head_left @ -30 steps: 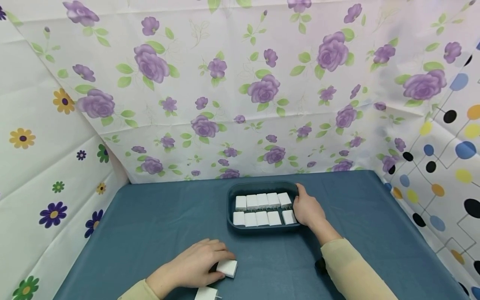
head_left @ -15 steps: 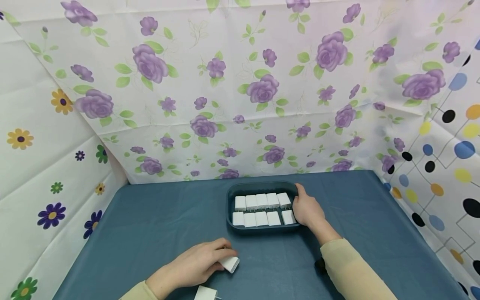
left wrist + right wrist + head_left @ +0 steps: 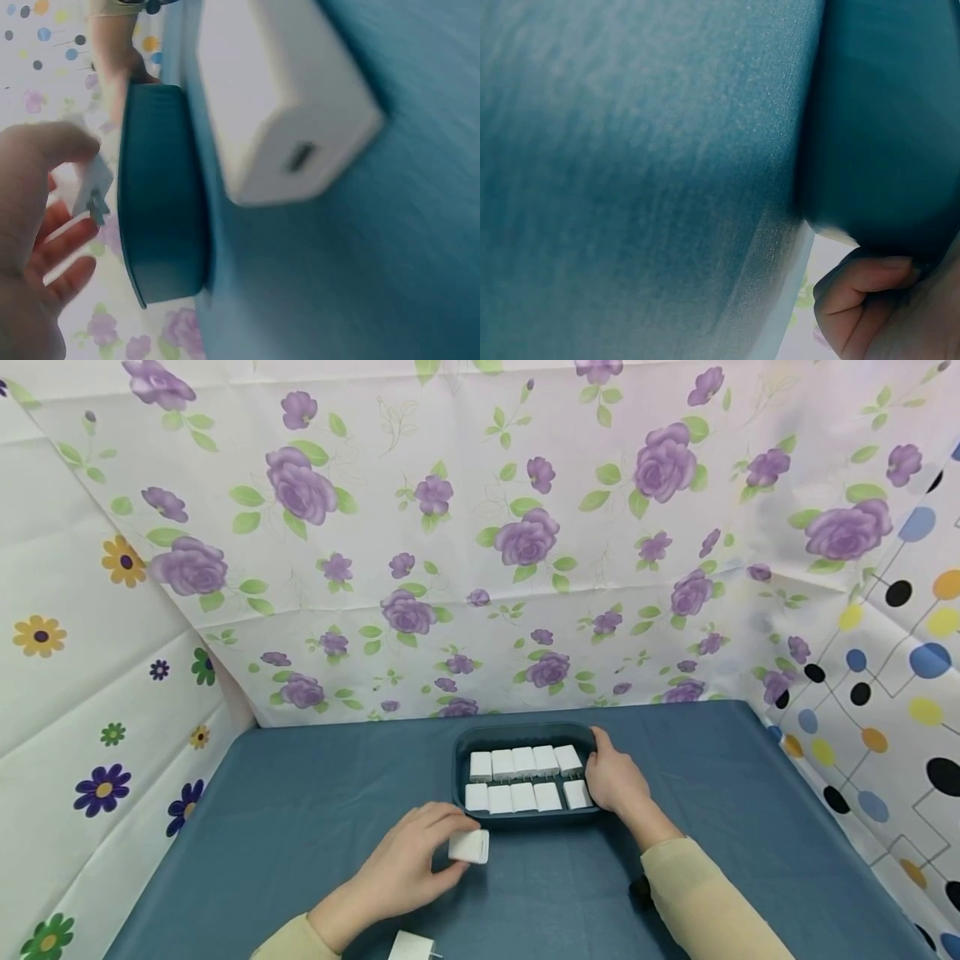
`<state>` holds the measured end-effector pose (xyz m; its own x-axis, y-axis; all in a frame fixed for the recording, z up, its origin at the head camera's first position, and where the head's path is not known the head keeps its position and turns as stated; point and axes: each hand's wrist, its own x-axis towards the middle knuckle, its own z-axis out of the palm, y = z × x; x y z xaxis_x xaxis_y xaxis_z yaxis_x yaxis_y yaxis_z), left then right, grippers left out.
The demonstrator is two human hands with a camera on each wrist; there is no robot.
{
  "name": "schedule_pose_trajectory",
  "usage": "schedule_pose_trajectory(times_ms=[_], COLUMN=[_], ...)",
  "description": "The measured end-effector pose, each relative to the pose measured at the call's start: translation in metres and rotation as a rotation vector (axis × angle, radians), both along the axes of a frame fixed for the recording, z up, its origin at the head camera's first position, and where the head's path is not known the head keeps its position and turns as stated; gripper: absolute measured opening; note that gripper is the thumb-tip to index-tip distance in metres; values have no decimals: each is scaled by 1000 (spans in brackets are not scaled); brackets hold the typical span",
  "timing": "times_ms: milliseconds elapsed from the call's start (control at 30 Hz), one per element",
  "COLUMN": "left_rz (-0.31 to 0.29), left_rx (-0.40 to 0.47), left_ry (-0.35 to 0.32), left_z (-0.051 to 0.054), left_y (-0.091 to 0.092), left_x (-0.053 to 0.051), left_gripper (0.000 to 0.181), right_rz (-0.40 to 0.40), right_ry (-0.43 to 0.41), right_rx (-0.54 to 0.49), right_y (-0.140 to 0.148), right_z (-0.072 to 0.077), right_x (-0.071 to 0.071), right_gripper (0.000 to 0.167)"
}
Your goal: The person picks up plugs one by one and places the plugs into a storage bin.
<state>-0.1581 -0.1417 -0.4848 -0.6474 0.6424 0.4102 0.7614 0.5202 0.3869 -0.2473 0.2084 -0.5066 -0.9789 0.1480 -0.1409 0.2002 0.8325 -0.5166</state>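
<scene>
My left hand (image 3: pixel 408 864) pinches a white charger plug (image 3: pixel 469 847) between thumb and fingers, just above the table near the tray's front left corner. Metal prongs show on this held charger (image 3: pixel 95 184) in the left wrist view. Around the right end of a dark teal tray (image 3: pixel 517 821), my right hand (image 3: pixel 618 781) grips the rim; curled fingers (image 3: pixel 862 289) show at the tray wall in the right wrist view. Inside the tray, several white chargers (image 3: pixel 522 797) lie in two rows. Another charger (image 3: pixel 411 946) lies on the table below my left hand.
A blue-green cloth (image 3: pixel 322 793) covers the table. A flowered sheet (image 3: pixel 450 552) hangs behind it, with patterned sheets at both sides. A small black object (image 3: pixel 641 892) shows beside the right sleeve. The loose charger (image 3: pixel 292 112) looms large in the left wrist view, its port visible.
My left hand has lifted the charger off the table and carried it forward toward the tray, turning it on the way. The right hand and the tray have stayed in place.
</scene>
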Motion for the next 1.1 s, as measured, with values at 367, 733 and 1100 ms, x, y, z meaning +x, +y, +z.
schedule_pose_trajectory(times_ms=[367, 733, 1100], left_rz=[289, 499, 636], left_rx=[347, 12, -391], left_ry=[-201, -158, -13], left_z=[17, 8, -8], left_y=[38, 74, 96], left_x=[-42, -87, -111], left_gripper=[44, 48, 44], right_rz=[12, 10, 9], right_ry=[13, 5, 9], right_rx=[2, 0, 1], right_y=[2, 2, 0], right_z=[5, -2, 0], right_x=[-1, 1, 1], right_gripper=[58, 58, 58])
